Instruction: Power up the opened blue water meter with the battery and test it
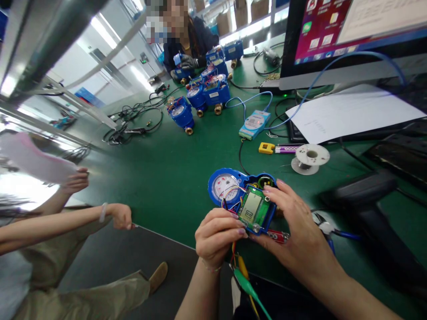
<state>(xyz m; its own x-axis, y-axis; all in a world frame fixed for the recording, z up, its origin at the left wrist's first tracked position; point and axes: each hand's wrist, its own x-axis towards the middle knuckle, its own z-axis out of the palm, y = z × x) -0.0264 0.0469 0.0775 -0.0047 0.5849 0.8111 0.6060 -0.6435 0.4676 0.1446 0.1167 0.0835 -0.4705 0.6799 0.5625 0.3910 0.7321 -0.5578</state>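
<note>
Right at the near table (173, 178) edge, both hands are working; open green felt is lying left and ahead. Monitor (333, 40), paper (350, 113), spool (310, 156) are crowding the right side; more meters (200, 95) are sitting far back. Left hand (216, 235) is pinching the wires at the blue meter (243, 200), right hand (296, 231) is gripping its right side.

One head-worn view looks forward and down, close over the green bench (173, 178). The hands sit low centre; a monitor (336, 40) fills the upper right.
</note>
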